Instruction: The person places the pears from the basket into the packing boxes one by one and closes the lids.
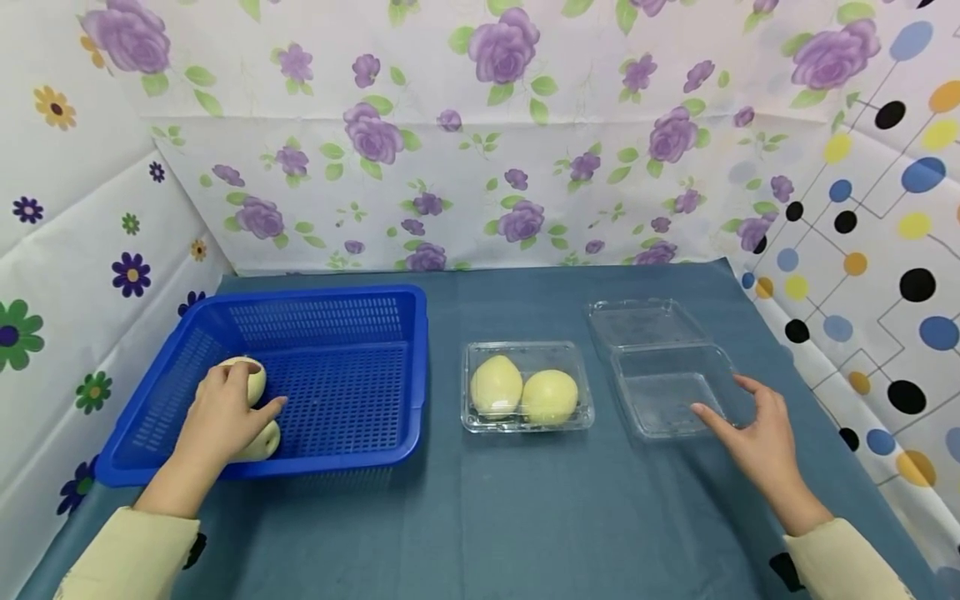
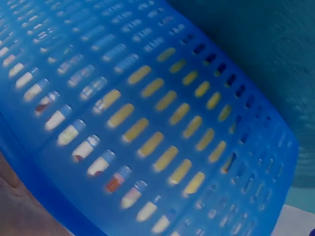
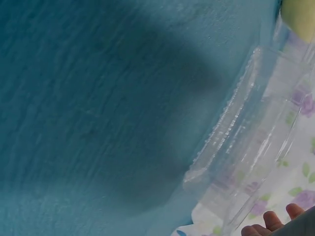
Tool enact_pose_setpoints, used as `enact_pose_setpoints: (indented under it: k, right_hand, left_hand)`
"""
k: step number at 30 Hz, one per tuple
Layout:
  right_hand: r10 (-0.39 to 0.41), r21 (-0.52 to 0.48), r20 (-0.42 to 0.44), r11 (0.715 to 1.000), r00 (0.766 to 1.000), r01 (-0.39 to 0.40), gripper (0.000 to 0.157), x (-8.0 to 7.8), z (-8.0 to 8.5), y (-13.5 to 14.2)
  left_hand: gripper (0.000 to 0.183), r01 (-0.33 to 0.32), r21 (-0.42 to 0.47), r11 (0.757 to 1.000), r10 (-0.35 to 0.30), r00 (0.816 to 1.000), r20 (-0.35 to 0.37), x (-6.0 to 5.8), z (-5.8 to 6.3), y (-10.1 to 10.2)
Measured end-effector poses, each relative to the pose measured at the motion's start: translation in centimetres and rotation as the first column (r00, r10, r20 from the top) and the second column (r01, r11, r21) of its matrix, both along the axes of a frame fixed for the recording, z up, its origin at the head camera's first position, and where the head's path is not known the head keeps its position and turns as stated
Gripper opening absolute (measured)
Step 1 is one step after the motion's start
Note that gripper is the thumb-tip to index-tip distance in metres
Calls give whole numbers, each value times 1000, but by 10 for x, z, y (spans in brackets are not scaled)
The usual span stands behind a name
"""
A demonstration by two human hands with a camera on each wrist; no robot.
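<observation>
In the head view my left hand (image 1: pixel 221 408) reaches into the blue plastic basket (image 1: pixel 417 392), its fingers curled over a pale yellow, pear-like fruit (image 1: pixel 257 382). A second such fruit (image 1: pixel 262 443), with a dimple at its end, lies beneath the hand, partly hidden. Yellow shows through the slots of the basket wall (image 2: pixel 59 191) in the left wrist view. At the right, my right hand (image 1: pixel 768 442) has its thumb and fingers spread beside a clear plastic box (image 1: pixel 667 392) with its lid (image 1: pixel 645 321) laid back. Its fingers (image 3: pixel 271 221) appear beyond the box (image 3: pixel 246 132) in the right wrist view.
Between basket and open box stands another clear box (image 1: pixel 527 427) holding two pale yellow fruits (image 1: pixel 551 397). A blue-grey cloth (image 1: pixel 525 517) covers the table. Flower-patterned sheets (image 1: pixel 450 192) hang at the back and left, and a dotted sheet (image 1: pixel 877 250) at the right.
</observation>
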State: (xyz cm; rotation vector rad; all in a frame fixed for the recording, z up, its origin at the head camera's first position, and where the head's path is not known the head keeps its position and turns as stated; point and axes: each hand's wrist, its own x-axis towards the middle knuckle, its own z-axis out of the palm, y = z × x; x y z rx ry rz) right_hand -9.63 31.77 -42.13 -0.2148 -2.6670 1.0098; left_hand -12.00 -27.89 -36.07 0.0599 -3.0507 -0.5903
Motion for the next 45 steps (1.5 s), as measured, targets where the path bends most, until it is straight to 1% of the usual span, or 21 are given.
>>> enact_pose_setpoints:
  k: [4, 8, 11, 14, 19, 24, 29, 34, 40, 45]
  right_hand:
    - [2, 16, -16, 1000, 1000, -1, 77, 1, -4, 3]
    - [6, 26, -36, 1000, 999, -5, 80, -1, -9, 6]
    - [4, 31, -24, 999, 1000, -3, 85, -3, -10, 10]
    - [-3, 39, 12, 999, 1000, 2, 90, -4, -12, 15]
    - [-6, 54, 78, 999, 997, 1, 98, -4, -15, 22]
    - [7, 53, 131, 998, 991, -15, 102, -6, -18, 30]
    - [4, 56, 191, 998, 982, -15, 106, -8, -20, 34]
    - [3, 62, 236, 998, 972, -18, 109, -8, -23, 37]
    - [8, 62, 267, 998, 964, -26, 108, -8, -26, 37]
    - [13, 64, 289, 997, 957, -33, 108, -7, -26, 37]
  left_hand:
    - [75, -8, -39, 999, 11, 996, 88, -1, -3, -7]
    - [81, -14, -80, 997, 27, 986, 162, -2, -4, -11]
    - [85, -21, -92, 996, 40, 976, 214, -3, -3, -13]
    - [90, -26, -93, 995, 49, 967, 250, -3, -2, -15]
    - [96, -28, -87, 996, 51, 961, 273, -3, -2, -17]
    - [100, -26, -79, 997, 49, 951, 304, -4, -2, -19]
    - [98, -50, -71, 996, 70, 941, 331, -4, -5, -21]
    - [96, -55, -58, 997, 72, 929, 363, -4, -7, -25]
    - [100, -34, -29, 999, 42, 919, 392, -3, -11, -30]
    - [103, -10, -29, 1000, 21, 900, 435, -7, -12, -38]
